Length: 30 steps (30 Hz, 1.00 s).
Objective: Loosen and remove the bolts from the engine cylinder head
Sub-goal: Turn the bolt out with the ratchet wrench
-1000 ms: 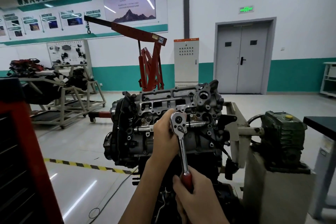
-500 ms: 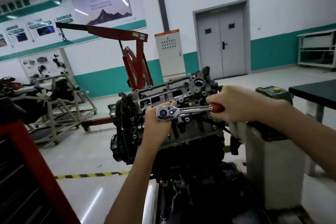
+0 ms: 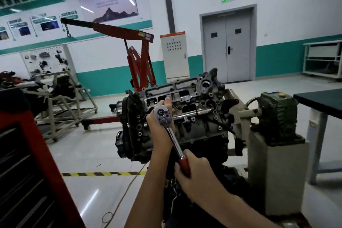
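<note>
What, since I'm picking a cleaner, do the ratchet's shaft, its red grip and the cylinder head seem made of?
Ratchet shaft: likely chrome-plated steel, mirror-bright with sharp highlights. Grip: glossy red, probably plastic or rubber; the right hand covers much of it. Cylinder head: dull grey, rough-looking, probably cast aluminium, darkened in places.

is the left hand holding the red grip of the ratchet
No, the right hand grips the red grip, while the left hand holds the ratchet up near its head.
</note>
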Each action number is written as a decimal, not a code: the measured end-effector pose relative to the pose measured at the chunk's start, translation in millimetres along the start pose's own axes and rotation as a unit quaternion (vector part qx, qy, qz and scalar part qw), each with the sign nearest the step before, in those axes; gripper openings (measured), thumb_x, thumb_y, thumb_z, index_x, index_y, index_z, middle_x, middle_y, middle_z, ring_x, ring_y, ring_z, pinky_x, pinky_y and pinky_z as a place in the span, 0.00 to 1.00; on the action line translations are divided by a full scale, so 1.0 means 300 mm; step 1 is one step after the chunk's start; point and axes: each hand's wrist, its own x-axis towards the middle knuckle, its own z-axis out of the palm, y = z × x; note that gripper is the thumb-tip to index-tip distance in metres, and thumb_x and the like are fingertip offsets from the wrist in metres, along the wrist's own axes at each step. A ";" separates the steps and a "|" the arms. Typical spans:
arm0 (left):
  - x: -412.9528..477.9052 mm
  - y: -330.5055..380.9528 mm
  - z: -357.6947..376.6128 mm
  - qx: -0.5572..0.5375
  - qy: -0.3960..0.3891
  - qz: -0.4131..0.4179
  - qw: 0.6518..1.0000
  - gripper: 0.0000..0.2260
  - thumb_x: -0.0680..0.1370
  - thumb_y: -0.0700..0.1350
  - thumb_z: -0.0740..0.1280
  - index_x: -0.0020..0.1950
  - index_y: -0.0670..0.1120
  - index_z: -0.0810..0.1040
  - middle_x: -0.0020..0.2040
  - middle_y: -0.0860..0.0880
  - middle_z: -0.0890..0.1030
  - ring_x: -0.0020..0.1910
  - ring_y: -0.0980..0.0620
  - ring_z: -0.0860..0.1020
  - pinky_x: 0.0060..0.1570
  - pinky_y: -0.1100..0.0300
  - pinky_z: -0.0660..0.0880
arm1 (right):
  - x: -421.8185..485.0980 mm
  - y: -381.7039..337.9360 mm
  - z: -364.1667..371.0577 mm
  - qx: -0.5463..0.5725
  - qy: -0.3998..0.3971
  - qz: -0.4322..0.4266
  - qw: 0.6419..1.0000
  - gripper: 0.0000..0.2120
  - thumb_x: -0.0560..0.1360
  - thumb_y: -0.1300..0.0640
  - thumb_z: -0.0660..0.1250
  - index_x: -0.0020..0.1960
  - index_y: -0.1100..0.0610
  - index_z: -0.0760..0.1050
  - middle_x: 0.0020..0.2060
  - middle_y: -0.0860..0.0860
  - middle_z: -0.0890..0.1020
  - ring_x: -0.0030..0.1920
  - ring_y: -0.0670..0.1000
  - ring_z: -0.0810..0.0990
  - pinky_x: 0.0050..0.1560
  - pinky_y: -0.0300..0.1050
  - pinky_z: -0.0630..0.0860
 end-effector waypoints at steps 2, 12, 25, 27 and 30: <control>0.016 0.026 -0.029 0.133 -0.073 0.073 0.986 0.19 0.80 0.39 0.63 0.29 0.46 0.67 0.27 0.54 0.67 0.26 0.62 0.65 0.31 0.68 0.65 | 0.038 0.029 -0.111 -0.060 -0.017 -0.041 0.997 0.09 0.74 0.52 0.63 0.39 0.50 0.63 0.28 0.47 0.69 0.24 0.45 0.69 0.24 0.33 0.66; 0.014 0.011 0.014 0.222 -0.084 0.112 0.965 0.24 0.80 0.44 0.63 0.24 0.53 0.64 0.21 0.56 0.63 0.22 0.59 0.60 0.26 0.67 0.59 | 0.238 0.062 -0.479 -0.302 -0.099 -0.124 0.940 0.07 0.74 0.55 0.62 0.40 0.50 0.65 0.28 0.45 0.72 0.27 0.41 0.74 0.28 0.35 0.73; 0.043 0.028 -0.026 0.256 -0.162 0.115 0.946 0.21 0.80 0.41 0.64 0.27 0.41 0.63 0.23 0.56 0.63 0.23 0.59 0.60 0.26 0.67 0.59 | 0.107 0.077 -0.282 -0.109 -0.092 -0.084 0.986 0.11 0.73 0.55 0.63 0.37 0.48 0.63 0.30 0.47 0.71 0.25 0.43 0.71 0.26 0.33 0.67; 0.074 0.065 -0.038 0.301 -0.261 0.099 0.912 0.22 0.80 0.42 0.64 0.27 0.42 0.64 0.23 0.56 0.62 0.24 0.57 0.60 0.28 0.64 0.59 | 0.204 0.075 -0.438 -0.218 -0.146 -0.126 0.957 0.12 0.74 0.57 0.63 0.37 0.45 0.63 0.29 0.45 0.73 0.26 0.41 0.74 0.27 0.35 0.73; 0.067 0.061 0.003 0.323 -0.258 0.107 0.904 0.22 0.80 0.43 0.64 0.27 0.43 0.62 0.24 0.54 0.61 0.25 0.55 0.58 0.29 0.59 0.58 | 0.287 0.070 -0.547 -0.335 -0.072 -0.156 0.926 0.06 0.73 0.56 0.64 0.40 0.52 0.67 0.27 0.44 0.71 0.27 0.42 0.72 0.29 0.38 0.73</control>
